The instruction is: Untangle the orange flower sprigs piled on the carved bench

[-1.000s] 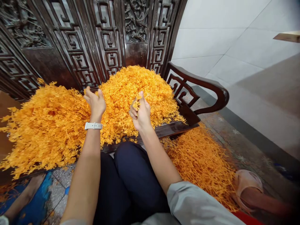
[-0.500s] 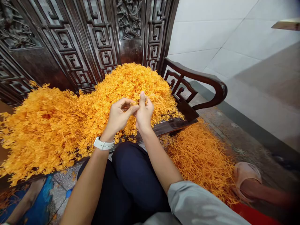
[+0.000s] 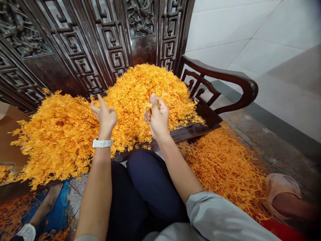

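A large heap of orange artificial-looking flower sprigs (image 3: 140,90) covers a dark wooden bench seat. My right hand (image 3: 159,115) is closed, thumb on top, pinching a thin-stemmed orange sprig (image 3: 170,97); its stems stick out to the right above the heap. To the left, my left hand (image 3: 104,115) hovers at the heap's near side with fingers apart and nothing visible in them. A pale watch strap (image 3: 102,143) circles that wrist.
A carved bench back (image 3: 72,43) rises behind the heap, and a curved armrest (image 3: 225,75) stands at right. Bare orange stems (image 3: 223,167) lie piled on the floor, beside someone's foot in a pink shoe (image 3: 283,190). Another person's leg (image 3: 48,201) shows lower left.
My left hand has parted from my right and moved left, its fingers spreading. The right hand stays about where it was, still pinching the sprig. The view has shifted slightly.
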{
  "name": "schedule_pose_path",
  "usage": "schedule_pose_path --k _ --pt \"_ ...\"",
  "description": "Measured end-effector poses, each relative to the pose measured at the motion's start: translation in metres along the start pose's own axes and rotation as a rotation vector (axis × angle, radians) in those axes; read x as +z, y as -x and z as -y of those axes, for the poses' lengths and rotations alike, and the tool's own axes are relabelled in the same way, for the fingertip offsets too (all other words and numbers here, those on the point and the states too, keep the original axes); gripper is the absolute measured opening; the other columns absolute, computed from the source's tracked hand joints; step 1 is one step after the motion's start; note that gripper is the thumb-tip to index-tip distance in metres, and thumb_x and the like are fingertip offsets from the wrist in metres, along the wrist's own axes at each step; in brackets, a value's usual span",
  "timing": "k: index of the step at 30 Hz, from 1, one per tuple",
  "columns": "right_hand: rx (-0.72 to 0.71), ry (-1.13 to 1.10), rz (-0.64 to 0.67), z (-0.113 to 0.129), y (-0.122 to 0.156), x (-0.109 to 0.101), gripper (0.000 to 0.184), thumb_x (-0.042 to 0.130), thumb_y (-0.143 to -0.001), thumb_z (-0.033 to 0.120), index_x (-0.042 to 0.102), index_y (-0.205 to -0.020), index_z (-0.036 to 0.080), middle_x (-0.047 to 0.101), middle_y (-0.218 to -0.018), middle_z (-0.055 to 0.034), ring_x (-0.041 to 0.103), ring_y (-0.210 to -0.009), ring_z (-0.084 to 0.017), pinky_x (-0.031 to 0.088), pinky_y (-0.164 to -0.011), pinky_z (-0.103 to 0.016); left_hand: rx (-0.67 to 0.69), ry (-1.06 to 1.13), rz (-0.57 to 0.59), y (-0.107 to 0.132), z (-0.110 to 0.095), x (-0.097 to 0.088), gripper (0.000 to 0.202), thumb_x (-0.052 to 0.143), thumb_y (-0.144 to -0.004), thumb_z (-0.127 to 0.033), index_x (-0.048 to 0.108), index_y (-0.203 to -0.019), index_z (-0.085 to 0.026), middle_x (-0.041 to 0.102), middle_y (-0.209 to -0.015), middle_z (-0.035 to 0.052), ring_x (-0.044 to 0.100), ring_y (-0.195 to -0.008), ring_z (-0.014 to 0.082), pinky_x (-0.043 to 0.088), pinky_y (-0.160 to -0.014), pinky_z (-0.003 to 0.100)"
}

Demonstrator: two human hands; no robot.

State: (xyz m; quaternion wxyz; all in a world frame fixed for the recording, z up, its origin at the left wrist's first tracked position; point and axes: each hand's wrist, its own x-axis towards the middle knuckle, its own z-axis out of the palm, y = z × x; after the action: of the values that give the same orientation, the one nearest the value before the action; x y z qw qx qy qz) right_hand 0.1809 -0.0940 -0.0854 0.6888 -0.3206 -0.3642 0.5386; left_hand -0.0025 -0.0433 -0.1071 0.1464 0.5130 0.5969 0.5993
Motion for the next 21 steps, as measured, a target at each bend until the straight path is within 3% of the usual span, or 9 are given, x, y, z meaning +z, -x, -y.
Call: schedule_pose_path --k 2,5,7,9,11,13,18,21 --pt "-0.065 0.077 -0.031 -0.01 0.0 -0.001 0.053 0.063 -0.096 0.067 0.035 -0.079 0.026 0.029 -0.06 0.0093 0.026 -0.046 -0.008 0.023 -0.044 -0.026 0.113 -0.168 -0.022 0.002 0.001 -0.005 0.033 0.069 -0.091 -0.021 0.065 -0.124 -0.02 0.061 -0.122 0.016 0.059 -0.122 0.0322 0.045 -0.114 0.055" --pt "-0.083 0.113 0.003 -0.02 0.0 -0.003 0.051 0.064 -0.097 0.064 0.037 -0.077 0.025 0.029 -0.06 0.0092 0.025 -0.047 -0.008 0.024 -0.045 -0.026 0.242 -0.178 0.089 0.008 -0.007 -0.007 0.017 0.055 -0.101 -0.025 0.07 -0.106 -0.021 0.066 -0.105 0.0128 0.064 -0.113 0.0311 0.047 -0.113 0.052" --pt "-0.069 0.107 0.036 -0.023 0.001 -0.002 0.047 0.064 -0.098 0.062 0.04 -0.078 0.025 0.028 -0.059 0.0094 0.025 -0.047 -0.008 0.024 -0.045 -0.026 0.279 -0.18 0.074 0.007 -0.009 -0.007 0.017 0.056 -0.099 -0.023 0.072 -0.104 -0.021 0.065 -0.118 0.0147 0.06 -0.126 0.0324 0.044 -0.118 0.051" --pt "-0.068 0.125 0.048 -0.023 0.003 -0.001 0.046 0.064 -0.098 0.061 0.042 -0.078 0.025 0.03 -0.06 0.0086 0.028 -0.048 -0.009 0.026 -0.046 -0.026 0.276 -0.197 0.047 0.003 -0.007 -0.009 0.021 0.06 -0.096 -0.023 0.071 -0.114 -0.021 0.054 -0.145 0.0167 0.043 -0.149 0.0349 0.035 -0.127 0.052" --pt "-0.086 0.181 0.032 -0.023 0.004 0.001 0.048 0.064 -0.097 0.063 0.042 -0.077 0.025 0.033 -0.063 0.007 0.031 -0.053 -0.009 0.029 -0.049 -0.025 0.266 -0.213 0.08 0.001 -0.005 -0.011 0.031 0.062 -0.098 -0.029 0.068 -0.127 -0.021 0.04 -0.161 0.0164 0.026 -0.16 0.0358 0.025 -0.132 0.053" --pt "-0.107 0.239 0.014 -0.023 0.005 0.002 0.05 0.064 -0.096 0.064 0.042 -0.076 0.024 0.035 -0.065 0.0058 0.034 -0.056 -0.01 0.031 -0.051 -0.025 0.282 -0.203 0.126 0.004 -0.01 -0.01 0.037 0.062 -0.1 -0.041 0.066 -0.132 -0.022 0.04 -0.16 0.0168 0.029 -0.159 0.0357 0.028 -0.131 0.054" --pt "-0.133 0.279 -0.018 -0.028 0.002 -0.001 0.048 0.062 -0.098 0.062 0.042 -0.076 0.024 0.036 -0.065 0.005 0.034 -0.058 -0.011 0.032 -0.053 -0.025 0.355 -0.027 0.097 0.03 -0.047 0.001 0.036 0.06 -0.103 -0.054 0.073 -0.11 -0.021 0.063 -0.123 0.0127 0.063 -0.121 0.0268 0.051 -0.105 0.041" --pt "-0.163 0.287 -0.024 -0.03 0.0 -0.004 0.047 0.062 -0.099 0.059 0.043 -0.074 0.024 0.04 -0.067 0.0037 0.038 -0.062 -0.012 0.037 -0.057 -0.025 0.366 0.048 0.331 0.039 -0.06 0.004 0.036 0.065 -0.101 -0.053 0.073 -0.088 -0.02 0.065 -0.081 0.005 0.062 -0.079 0.0183 0.049 -0.079 0.032"
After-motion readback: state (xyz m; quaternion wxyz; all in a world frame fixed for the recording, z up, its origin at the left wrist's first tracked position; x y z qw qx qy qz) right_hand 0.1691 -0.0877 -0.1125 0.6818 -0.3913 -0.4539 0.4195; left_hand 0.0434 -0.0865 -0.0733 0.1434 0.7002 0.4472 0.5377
